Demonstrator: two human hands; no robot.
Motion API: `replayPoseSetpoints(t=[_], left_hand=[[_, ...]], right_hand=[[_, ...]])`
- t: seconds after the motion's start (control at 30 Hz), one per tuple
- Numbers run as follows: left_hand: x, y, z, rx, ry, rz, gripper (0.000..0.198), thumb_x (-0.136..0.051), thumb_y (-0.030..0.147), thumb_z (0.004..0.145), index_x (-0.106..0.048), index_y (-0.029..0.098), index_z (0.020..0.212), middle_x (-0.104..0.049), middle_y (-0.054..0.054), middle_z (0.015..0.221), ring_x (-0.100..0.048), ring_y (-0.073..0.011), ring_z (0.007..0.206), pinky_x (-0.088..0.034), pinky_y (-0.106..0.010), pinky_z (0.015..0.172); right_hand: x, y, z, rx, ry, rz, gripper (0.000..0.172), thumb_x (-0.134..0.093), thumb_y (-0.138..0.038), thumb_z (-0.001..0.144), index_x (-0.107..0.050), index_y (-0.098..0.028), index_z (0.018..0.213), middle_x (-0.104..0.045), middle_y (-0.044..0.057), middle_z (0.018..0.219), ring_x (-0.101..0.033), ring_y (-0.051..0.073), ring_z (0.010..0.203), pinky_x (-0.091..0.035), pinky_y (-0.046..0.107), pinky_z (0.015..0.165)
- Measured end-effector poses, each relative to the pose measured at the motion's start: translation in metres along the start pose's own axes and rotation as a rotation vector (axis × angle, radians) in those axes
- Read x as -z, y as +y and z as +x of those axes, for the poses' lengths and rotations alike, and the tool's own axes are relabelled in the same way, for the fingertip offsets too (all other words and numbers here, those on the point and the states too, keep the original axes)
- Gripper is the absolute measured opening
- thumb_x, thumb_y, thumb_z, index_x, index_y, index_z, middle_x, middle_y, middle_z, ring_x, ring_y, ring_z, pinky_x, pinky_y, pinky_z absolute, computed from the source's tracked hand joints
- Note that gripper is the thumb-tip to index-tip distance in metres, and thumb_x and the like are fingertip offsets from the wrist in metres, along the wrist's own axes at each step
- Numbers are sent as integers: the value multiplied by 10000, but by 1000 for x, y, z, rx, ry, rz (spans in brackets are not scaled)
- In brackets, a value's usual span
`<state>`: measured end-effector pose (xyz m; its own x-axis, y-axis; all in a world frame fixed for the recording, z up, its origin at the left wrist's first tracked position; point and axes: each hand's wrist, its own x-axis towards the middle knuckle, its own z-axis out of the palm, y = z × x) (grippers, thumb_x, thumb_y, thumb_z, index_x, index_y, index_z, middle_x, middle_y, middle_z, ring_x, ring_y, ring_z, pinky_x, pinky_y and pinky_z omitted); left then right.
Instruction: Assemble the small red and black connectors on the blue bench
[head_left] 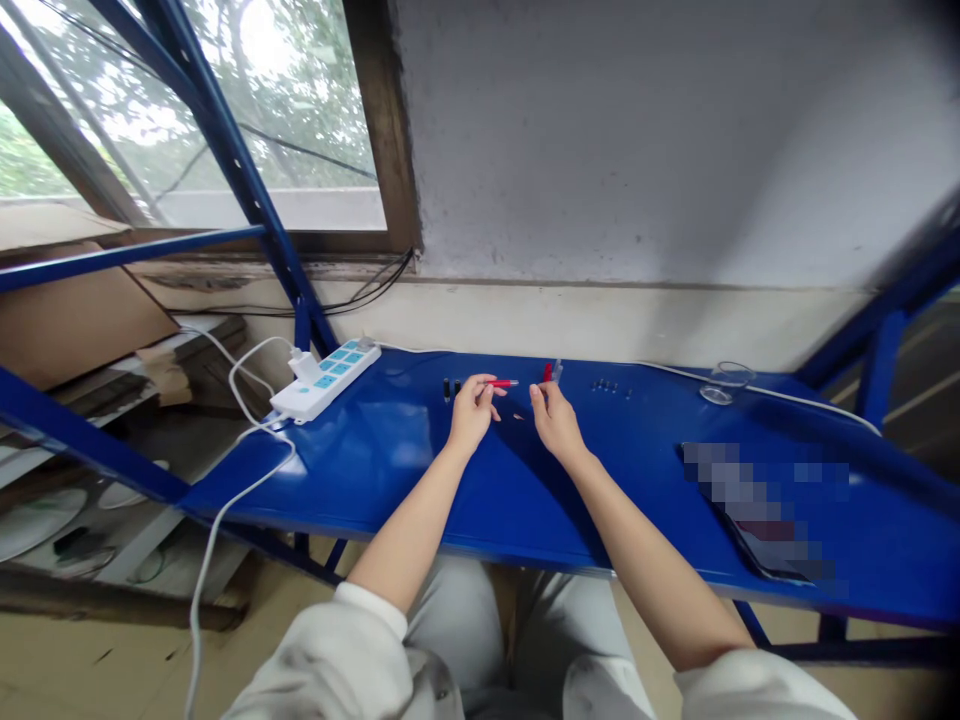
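My left hand (pixel 472 412) is closed around a slim red pen-like piece (pixel 501 383) with a clear end pointing right. To its right, my right hand (pixel 556 420) has its thumb and fingers curled together; whether anything is between them is hidden. Just beyond its fingertips are a red part (pixel 547 373) and a clear part (pixel 558 371), apparently on the blue table (pixel 495 490). Two short black cylinders (pixel 447 388) stand left of my left hand. A tiny pale piece (pixel 519 417) lies between the hands. Several small clear-and-dark parts (pixel 604 387) sit to the right.
A white power strip (pixel 327 382) with a plugged-in cord lies on the table's left. Round clear dishes or lids (pixel 717 394) are at the back right, by a white cable (pixel 795 400). A dark flat item (pixel 750 520), partly blurred, lies front right. Blue frame posts (pixel 225 150) flank the table.
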<state>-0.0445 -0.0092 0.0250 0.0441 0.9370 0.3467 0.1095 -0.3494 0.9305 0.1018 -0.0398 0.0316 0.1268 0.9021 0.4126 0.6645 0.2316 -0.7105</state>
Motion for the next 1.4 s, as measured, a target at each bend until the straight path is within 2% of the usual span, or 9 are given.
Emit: replayPoseSetpoints(t=[0.1, 0.2, 0.4, 0.63, 0.87, 1.03, 1.13, 1.3, 1.4], left_hand=[[-6, 5, -4, 42, -106, -178, 266, -445, 358, 821, -466, 155, 993, -639, -62, 870, -495, -40, 391, -378, -177, 409], [-10, 10, -8, 67, -196, -244, 288, -473, 367, 802, -469, 148, 990, -638, -74, 881, -518, -48, 399, -357, -171, 386], [-13, 12, -12, 93, -250, -238, 303, -477, 373, 797, -460, 148, 998, -640, -64, 853, -527, -53, 389, -348, -166, 376], [-13, 8, -11, 94, -221, -187, 311, -437, 422, 814, -472, 144, 949, -646, -48, 768, -518, -58, 363, -323, -158, 359], [-13, 8, -10, 124, -144, -136, 392, -404, 515, 806, -483, 138, 738, -594, -5, 554, -493, -65, 337, -313, -161, 357], [-12, 6, -9, 136, -90, -141, 427, -419, 543, 787, -505, 130, 716, -568, 2, 507, -472, -65, 327, -323, -171, 355], [-11, 6, -7, 110, -9, -149, 411, -428, 541, 782, -485, 141, 708, -559, 15, 508, -448, -56, 316, -321, -171, 353], [-6, 4, -4, 91, 162, -165, 395, -414, 531, 791, -468, 151, 697, -552, 28, 528, -421, -41, 310, -290, -166, 348], [-6, 5, -5, 114, 114, -156, 392, -455, 528, 770, -499, 144, 703, -556, 25, 526, -420, -40, 313, -285, -168, 352]], right_hand=[[1, -1, -2, 0, -30, 60, 437, -233, -526, 860, -498, -200, 738, -580, 35, 651, -544, 153, 598, -370, 248, 585], [2, -1, -4, 33, -18, 170, 439, -260, -541, 850, -449, -202, 644, -542, 14, 600, -500, 125, 545, -360, 234, 559], [0, 3, -4, -14, 21, 375, 457, -322, -586, 809, -428, -198, 592, -418, -30, 493, -394, 100, 473, -328, 229, 498], [1, -1, -5, 16, 15, 416, 465, -356, -578, 800, -418, -186, 557, -402, -35, 478, -375, 88, 477, -323, 220, 500], [0, -3, -6, 17, -3, 447, 455, -376, -565, 798, -433, -183, 558, -412, -35, 488, -380, 82, 471, -326, 215, 484], [-3, -1, -5, -5, -26, 488, 416, -386, -549, 800, -489, -179, 641, -446, -24, 533, -412, 85, 488, -341, 205, 466], [-2, -1, -5, -6, -24, 494, 396, -393, -539, 800, -521, -176, 711, -468, -18, 562, -425, 86, 494, -347, 204, 464], [2, 0, -3, -35, 47, 501, 379, -403, -514, 802, -535, -173, 706, -482, -15, 575, -423, 80, 490, -349, 207, 479], [2, 2, -1, -68, 115, 525, 376, -434, -513, 781, -561, -166, 715, -524, -2, 612, -427, 80, 491, -349, 214, 486]])
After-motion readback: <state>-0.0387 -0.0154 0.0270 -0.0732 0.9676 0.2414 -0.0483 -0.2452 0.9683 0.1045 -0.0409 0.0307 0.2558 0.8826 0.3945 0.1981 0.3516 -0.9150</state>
